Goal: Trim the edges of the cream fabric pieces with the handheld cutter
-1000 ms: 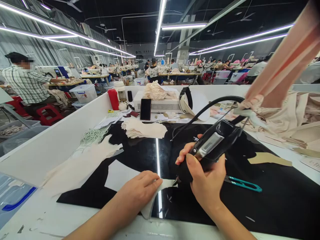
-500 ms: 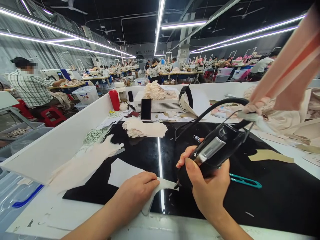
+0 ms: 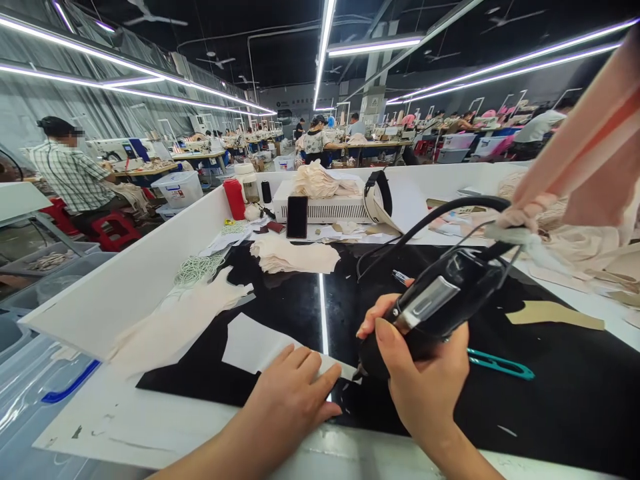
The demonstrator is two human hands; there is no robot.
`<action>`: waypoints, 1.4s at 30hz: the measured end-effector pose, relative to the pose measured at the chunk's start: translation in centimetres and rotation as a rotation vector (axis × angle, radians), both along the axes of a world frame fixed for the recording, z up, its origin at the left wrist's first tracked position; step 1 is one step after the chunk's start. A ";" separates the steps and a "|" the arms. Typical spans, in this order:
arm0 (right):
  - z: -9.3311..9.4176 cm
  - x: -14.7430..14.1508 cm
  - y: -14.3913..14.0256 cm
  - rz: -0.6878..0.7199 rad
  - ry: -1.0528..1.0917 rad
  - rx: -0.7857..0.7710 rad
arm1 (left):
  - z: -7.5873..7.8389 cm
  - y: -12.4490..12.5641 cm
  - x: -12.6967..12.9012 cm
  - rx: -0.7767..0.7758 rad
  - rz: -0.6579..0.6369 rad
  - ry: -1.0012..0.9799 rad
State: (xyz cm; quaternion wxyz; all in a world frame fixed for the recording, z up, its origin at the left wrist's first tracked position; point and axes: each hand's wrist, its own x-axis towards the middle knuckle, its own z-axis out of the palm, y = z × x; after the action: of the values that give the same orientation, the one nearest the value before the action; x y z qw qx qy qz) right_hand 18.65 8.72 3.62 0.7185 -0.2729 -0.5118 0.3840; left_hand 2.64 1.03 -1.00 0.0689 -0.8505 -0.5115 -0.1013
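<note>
Cream fabric piece (image 3: 260,343) lies flat on the glossy black worktop (image 3: 550,400), its near edge hidden under the left hand (image 3: 293,393), which presses on it with fingers spread, gripping nothing. Just right, the right hand (image 3: 425,387) wraps around a black corded cutting tool (image 3: 435,303); its tip at the fabric's corner is too small to make out. Teal snips (image 3: 500,365) lie partly hidden behind that hand.
</note>
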 end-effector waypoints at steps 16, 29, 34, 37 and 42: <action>0.0 -1.9 2.3 0.124 0.040 -0.012 | -1.5 -0.1 0.4 0.088 -0.024 -0.050; -0.2 -2.7 2.1 0.148 0.027 -0.031 | -0.4 -0.5 -0.7 -0.069 -0.040 -0.174; 0.0 -3.5 2.2 0.185 0.072 0.005 | 0.2 -0.7 -1.2 -0.102 -0.055 -0.213; 0.0 -3.8 2.2 0.212 0.057 0.012 | 0.4 -0.7 -1.3 -0.099 -0.053 -0.208; 0.0 -3.8 2.1 0.200 0.057 0.020 | 0.5 -0.7 -1.4 -0.106 -0.054 -0.200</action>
State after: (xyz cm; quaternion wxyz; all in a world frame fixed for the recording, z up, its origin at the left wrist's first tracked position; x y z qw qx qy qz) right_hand 14.88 10.80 3.59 0.6935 -0.2020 -0.5197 0.4563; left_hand 1.22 0.36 -0.45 -0.0306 -0.8522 -0.4972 -0.1603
